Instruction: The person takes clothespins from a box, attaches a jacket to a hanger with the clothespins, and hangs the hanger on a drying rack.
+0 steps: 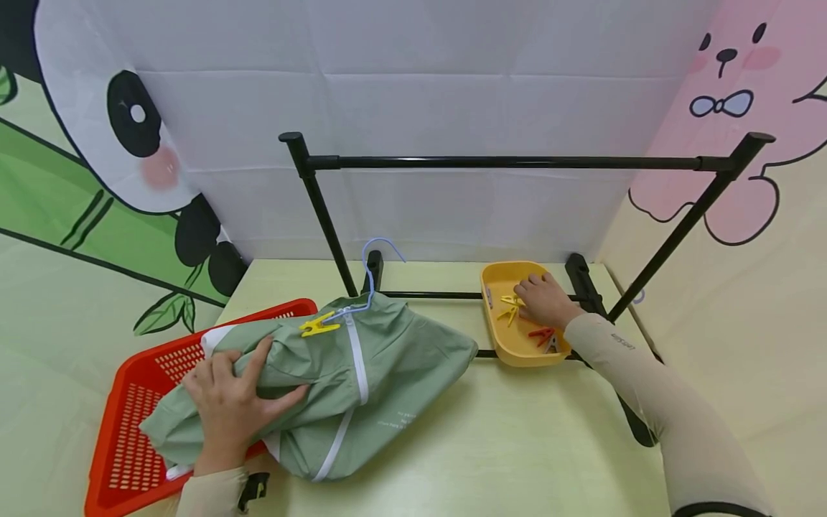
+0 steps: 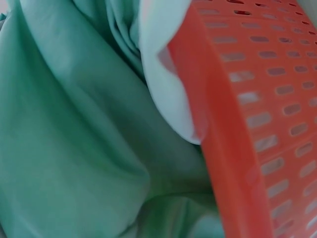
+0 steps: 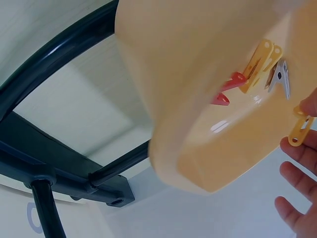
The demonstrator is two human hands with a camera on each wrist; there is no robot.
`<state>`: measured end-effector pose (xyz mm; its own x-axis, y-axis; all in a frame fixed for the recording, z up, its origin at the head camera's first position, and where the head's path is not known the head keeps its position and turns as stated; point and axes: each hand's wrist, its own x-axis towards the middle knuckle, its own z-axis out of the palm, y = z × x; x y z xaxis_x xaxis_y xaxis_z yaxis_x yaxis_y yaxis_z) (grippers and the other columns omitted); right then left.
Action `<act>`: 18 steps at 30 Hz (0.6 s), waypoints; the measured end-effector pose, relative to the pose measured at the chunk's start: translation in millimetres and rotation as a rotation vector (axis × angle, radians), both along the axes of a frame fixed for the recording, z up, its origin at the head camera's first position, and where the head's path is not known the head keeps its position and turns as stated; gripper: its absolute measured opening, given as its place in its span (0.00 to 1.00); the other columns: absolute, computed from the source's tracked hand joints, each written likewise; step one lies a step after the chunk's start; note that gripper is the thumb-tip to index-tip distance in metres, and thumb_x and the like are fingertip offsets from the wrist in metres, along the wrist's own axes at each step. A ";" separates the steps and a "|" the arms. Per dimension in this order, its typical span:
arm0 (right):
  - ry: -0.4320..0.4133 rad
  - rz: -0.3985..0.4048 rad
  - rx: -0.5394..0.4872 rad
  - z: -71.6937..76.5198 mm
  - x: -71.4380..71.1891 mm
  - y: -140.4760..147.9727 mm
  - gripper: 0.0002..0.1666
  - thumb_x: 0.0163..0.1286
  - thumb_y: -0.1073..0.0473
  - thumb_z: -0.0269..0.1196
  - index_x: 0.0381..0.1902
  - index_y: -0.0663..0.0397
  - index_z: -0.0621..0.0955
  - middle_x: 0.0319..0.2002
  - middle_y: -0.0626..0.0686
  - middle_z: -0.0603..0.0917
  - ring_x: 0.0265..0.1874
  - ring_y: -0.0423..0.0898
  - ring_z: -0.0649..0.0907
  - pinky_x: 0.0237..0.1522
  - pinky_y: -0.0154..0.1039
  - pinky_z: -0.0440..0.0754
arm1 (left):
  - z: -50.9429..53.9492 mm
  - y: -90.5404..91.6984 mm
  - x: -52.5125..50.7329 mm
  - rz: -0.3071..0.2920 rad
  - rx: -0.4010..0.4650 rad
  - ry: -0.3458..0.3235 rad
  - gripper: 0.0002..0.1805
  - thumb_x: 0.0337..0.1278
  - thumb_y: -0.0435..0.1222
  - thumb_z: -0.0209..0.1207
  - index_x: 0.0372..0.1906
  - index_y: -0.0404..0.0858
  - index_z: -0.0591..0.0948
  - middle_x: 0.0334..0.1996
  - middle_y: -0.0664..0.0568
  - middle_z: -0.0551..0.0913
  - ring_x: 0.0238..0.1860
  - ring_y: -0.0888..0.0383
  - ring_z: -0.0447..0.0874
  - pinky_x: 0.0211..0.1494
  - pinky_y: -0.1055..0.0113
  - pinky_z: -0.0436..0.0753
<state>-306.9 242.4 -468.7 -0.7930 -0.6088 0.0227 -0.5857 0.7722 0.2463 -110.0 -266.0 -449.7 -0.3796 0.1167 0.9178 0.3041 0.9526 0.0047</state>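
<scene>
A green garment (image 1: pixel 413 373) with white zips lies partly across the red basket (image 1: pixel 111 431), a blue hanger (image 1: pixel 370 273) at its neck and a yellow clip (image 1: pixel 319 324) there. On the fabric rests my left hand (image 1: pixel 226 406), fingers spread. Green cloth (image 2: pixel 74 124) beside the basket (image 2: pixel 230 173) fills the left wrist view, with that hand out of sight. My right hand (image 1: pixel 548 300) is over the yellow tray (image 1: pixel 517 357); in the right wrist view this hand (image 3: pixel 302 183) pinches a yellow clip (image 3: pixel 297 135) between thumb and finger, above the tray (image 3: pixel 213 168).
A black rack (image 1: pixel 517 163) stands behind and around the tray, its right leg (image 1: pixel 672 237) near my right forearm. Red clips (image 1: pixel 543 334), a grey clip (image 3: pixel 280 77) and yellow clips (image 3: pixel 260 64) lie in the tray. A patterned cloth wall (image 1: pixel 413 93) is at the back.
</scene>
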 end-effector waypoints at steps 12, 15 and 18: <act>0.028 0.042 -0.020 -0.7 2.2 1.9 0.20 0.68 0.51 0.67 0.50 0.59 0.79 0.45 0.57 0.81 0.46 0.56 0.75 0.55 0.56 0.70 | -1.4 -0.1 0.2 -0.002 0.001 -0.004 0.48 0.47 0.76 0.48 0.55 0.41 0.82 0.33 0.31 0.69 0.31 0.32 0.62 0.32 0.39 0.55; 0.030 0.045 -0.024 -0.1 2.2 2.6 0.20 0.68 0.51 0.66 0.50 0.58 0.79 0.46 0.58 0.81 0.46 0.56 0.75 0.55 0.56 0.70 | -1.2 0.0 0.1 -0.002 0.002 -0.004 0.48 0.47 0.76 0.48 0.55 0.41 0.82 0.33 0.31 0.69 0.31 0.32 0.62 0.32 0.39 0.55; 0.034 0.049 -0.031 0.6 2.2 3.8 0.20 0.68 0.51 0.66 0.49 0.58 0.79 0.46 0.58 0.80 0.46 0.56 0.75 0.54 0.56 0.70 | -0.5 0.3 0.0 -0.003 0.001 -0.007 0.48 0.47 0.76 0.48 0.55 0.41 0.82 0.34 0.31 0.69 0.32 0.32 0.63 0.32 0.39 0.55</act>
